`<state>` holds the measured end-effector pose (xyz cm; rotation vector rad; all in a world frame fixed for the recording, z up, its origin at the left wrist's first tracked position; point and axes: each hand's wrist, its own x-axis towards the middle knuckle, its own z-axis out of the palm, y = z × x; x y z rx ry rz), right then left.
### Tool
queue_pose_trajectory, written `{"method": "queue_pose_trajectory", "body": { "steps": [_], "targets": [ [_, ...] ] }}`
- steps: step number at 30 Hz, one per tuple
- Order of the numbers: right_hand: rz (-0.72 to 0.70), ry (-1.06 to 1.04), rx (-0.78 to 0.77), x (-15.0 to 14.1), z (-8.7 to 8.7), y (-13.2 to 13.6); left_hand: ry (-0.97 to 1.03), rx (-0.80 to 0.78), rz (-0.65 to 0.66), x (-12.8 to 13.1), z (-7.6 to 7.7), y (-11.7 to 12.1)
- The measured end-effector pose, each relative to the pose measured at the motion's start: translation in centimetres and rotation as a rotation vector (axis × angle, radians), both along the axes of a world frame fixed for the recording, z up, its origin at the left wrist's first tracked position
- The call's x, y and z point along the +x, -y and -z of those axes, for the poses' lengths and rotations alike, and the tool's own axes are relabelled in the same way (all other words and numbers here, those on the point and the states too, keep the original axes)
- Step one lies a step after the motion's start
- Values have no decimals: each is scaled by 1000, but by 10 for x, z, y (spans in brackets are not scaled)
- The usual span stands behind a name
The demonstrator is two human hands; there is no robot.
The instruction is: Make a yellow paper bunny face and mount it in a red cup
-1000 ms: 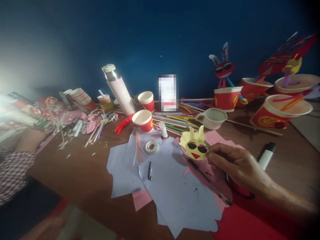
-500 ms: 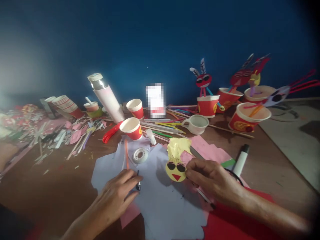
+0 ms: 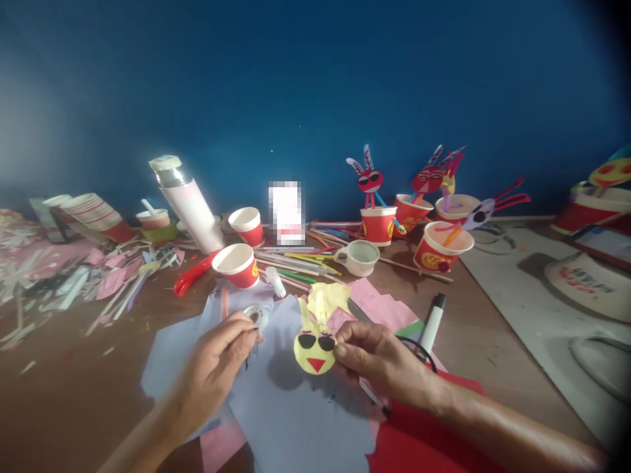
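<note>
In my right hand (image 3: 369, 351), thumb and fingers pinch the right edge of a yellow paper face (image 3: 314, 358). The face has black eye shapes, a red triangle mouth and pale ears on top, and it is held above blue-grey paper sheets (image 3: 300, 427). My left hand (image 3: 217, 361) is closed, with thumb and fingertips pressed together beside a roll of clear tape (image 3: 261, 316). Something small and dark shows at those fingertips; I cannot make out what it is. Under my right wrist lies a thin pen (image 3: 373, 397), partly hidden.
Paper cups (image 3: 236, 266) and a white flask (image 3: 190, 210) stand behind, near coloured pencils (image 3: 305, 263) and a mug (image 3: 359, 257). Paper figures rise from red cups (image 3: 378, 226) at right. A marker (image 3: 434, 325) and red paper (image 3: 428, 427) are by my right arm; paper scraps (image 3: 108, 282) cover the left.
My left hand has lifted from the paper and its fingers have closed on a small dark thing. The yellow face stays in my right hand. The view has turned right.
</note>
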<state>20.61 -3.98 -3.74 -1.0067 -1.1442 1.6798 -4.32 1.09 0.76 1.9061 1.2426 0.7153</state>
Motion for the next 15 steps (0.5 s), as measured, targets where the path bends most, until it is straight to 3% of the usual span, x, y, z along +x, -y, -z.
{"method": "queue_pose_trajectory", "body": {
  "steps": [4,7,11,15],
  "targets": [
    [-27,-30,36,0,2,0,563,-601,-59,25,-2,-6],
    [-28,-47,47,-2,1,1,766,-934,-111,38,11,-7],
    [-32,-41,32,-4,-2,2,828,-990,-101,42,31,2],
    [-33,-27,18,-5,-3,2,759,-787,-62,41,39,14]
  ]
}}
